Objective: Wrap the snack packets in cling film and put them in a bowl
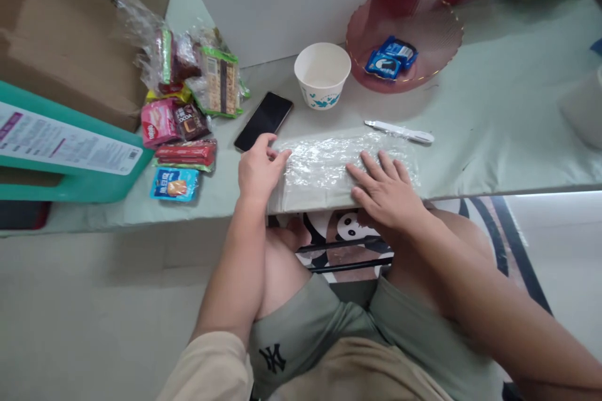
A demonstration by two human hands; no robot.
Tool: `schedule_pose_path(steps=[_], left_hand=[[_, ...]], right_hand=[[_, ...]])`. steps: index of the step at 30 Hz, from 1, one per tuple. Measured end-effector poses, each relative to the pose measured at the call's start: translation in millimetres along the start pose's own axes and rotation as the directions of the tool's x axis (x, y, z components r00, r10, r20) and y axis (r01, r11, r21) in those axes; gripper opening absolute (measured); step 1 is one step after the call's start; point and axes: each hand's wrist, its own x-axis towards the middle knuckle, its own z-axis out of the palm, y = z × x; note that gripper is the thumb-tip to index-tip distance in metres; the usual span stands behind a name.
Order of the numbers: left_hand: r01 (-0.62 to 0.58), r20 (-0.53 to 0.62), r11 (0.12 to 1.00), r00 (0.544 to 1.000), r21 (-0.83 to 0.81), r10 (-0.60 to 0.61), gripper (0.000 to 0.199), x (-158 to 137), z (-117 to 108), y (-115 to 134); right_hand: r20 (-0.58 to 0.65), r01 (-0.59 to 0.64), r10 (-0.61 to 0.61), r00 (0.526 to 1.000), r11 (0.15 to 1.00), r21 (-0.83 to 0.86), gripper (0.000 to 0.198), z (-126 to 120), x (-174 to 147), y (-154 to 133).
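Note:
A crinkled sheet or bag of clear plastic (320, 166) lies flat along the table's front edge. My right hand (388, 194) rests palm down on its right part, fingers spread. At the plastic's left edge is my left hand (258, 169), its fingers bent and the thumb held apart; I see nothing gripped in it. A black phone (264, 121) lies just beyond my left hand. Behind the plastic, a slim white cutter (399, 131) lies at a slant. A white paper bowl (322, 78) with a blue-green print stands farther back.
Several wrapped snacks (176, 122) are piled at the left, beside a cardboard box (79, 37) and a green container (70, 150). A pink glass bowl (423, 69) at the back holds blue packets (390, 57). A pale cloth (508, 131) covers the table.

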Motion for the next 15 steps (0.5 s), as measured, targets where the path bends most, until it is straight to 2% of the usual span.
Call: schedule_pose_path(steps=[3, 6, 9, 10, 13, 15], left_hand=[[-0.079, -0.102, 0.995, 0.991, 0.068, 0.085, 0.037, -25.8, -6.8, 14.2], [-0.113, 0.052, 0.991, 0.993, 0.067, 0.109, 0.057, -45.4, -3.7, 27.2], [-0.043, 0.213, 0.999, 0.976, 0.01, 0.04, 0.074, -48.8, 1.9, 27.2], [-0.015, 0.219, 0.999, 0.976, -0.043, 0.025, 0.078, -47.8, 2.4, 24.9], [0.032, 0.143, 0.984, 0.99, -0.173, -0.007, 0.088, -45.6, -2.3, 17.6], [0.069, 0.173, 0.991, 0.984, -0.118, -0.048, 0.085, -47.1, -8.2, 15.5]], right_hand=[[-0.023, 0.0, 0.0, 1.0, 1.0, 0.004, 0.062, -1.7, -1.8, 2.2], [-0.04, 0.056, -0.056, 0.998, 0.998, -0.006, 0.066, -4.2, -4.0, -3.6], [-0.025, 0.067, -0.067, 0.997, 0.998, -0.003, 0.068, -3.5, -4.5, -6.8], [-0.02, 0.06, -0.06, 0.998, 0.998, 0.002, 0.068, -2.5, -4.3, -6.5], [-0.019, 0.054, -0.053, 0.998, 0.998, 0.011, 0.069, 0.4, -3.4, -3.5], [-0.018, 0.052, -0.052, 0.998, 0.999, 0.009, 0.069, 1.7, -3.1, -1.9]])
